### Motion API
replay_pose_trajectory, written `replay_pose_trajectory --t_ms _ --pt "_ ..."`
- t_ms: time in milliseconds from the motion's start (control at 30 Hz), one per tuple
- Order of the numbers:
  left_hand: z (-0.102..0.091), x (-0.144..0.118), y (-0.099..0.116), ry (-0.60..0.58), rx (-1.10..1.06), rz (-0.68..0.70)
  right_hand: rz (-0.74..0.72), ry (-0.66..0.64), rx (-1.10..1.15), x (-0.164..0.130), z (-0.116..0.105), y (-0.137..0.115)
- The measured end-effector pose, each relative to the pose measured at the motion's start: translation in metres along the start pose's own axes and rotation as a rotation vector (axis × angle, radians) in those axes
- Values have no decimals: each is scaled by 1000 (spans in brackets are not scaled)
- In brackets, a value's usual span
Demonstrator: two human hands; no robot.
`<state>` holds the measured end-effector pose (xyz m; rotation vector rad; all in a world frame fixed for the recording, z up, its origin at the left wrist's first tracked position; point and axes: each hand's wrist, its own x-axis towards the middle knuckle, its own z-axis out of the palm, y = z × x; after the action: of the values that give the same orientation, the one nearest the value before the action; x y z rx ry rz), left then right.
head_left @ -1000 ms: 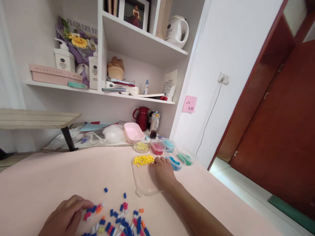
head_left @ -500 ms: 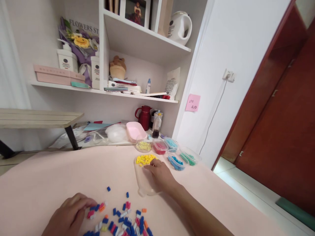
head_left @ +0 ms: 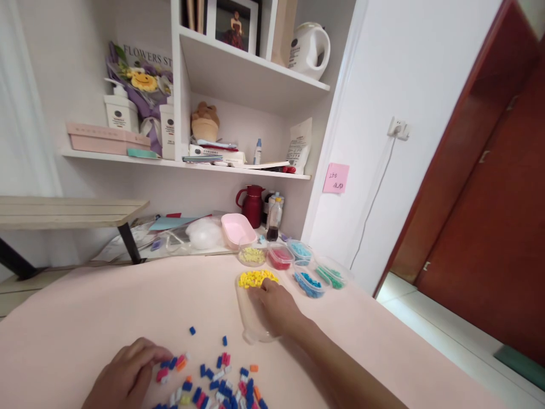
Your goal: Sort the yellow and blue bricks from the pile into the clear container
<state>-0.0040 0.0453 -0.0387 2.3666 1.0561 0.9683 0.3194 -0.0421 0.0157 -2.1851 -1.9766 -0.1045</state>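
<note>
My right hand (head_left: 279,307) reaches over a shallow clear plastic tray (head_left: 252,329). Its fingers are bent and close together at the near edge of a heap of small yellow bricks (head_left: 252,278). Whatever the fingertips hold, if anything, is hidden. At the lower left my left hand (head_left: 130,369) rests on the table, thumb and forefinger apart. Its forefinger touches a blue brick (head_left: 173,362) in a small cluster with pink, orange and white ones. More loose small bricks (head_left: 223,389), mostly blue, lie scattered to its right.
Behind the tray stand clear tubs of pale yellow (head_left: 252,255), red (head_left: 280,258), light blue (head_left: 300,250), blue (head_left: 309,283) and green pieces (head_left: 333,277). Farther back are a pink basin (head_left: 238,232), a red jug (head_left: 252,205) and a bottle (head_left: 274,220). A bench (head_left: 72,211) stands left.
The view has shifted slightly, so everything sits a little lower and farther right. My right fingers have curled down slightly at the yellow heap. My left hand stays by the brick cluster.
</note>
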Motion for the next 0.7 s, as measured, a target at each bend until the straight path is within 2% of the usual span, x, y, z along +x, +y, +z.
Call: replay_pose_trajectory --t_ms 167,367,433,533,600,700 --pt "1 1 -11 -50 13 9 -12 53 70 -2 4 6" --pt "-10 2 12 -66 19 -28 -105 92 194 -12 -5 11" --pt "-14 3 23 -80 24 -48 -173 64 255 -20 -12 11" --pt "-19 3 33 -46 22 -86 -240 -63 370 -32 -22 10" --pt "-20 1 37 -23 22 -125 -222 -139 394 -38 -25 10" --pt "-21 -1 40 -19 25 -172 -186 -173 377 -41 -25 9"
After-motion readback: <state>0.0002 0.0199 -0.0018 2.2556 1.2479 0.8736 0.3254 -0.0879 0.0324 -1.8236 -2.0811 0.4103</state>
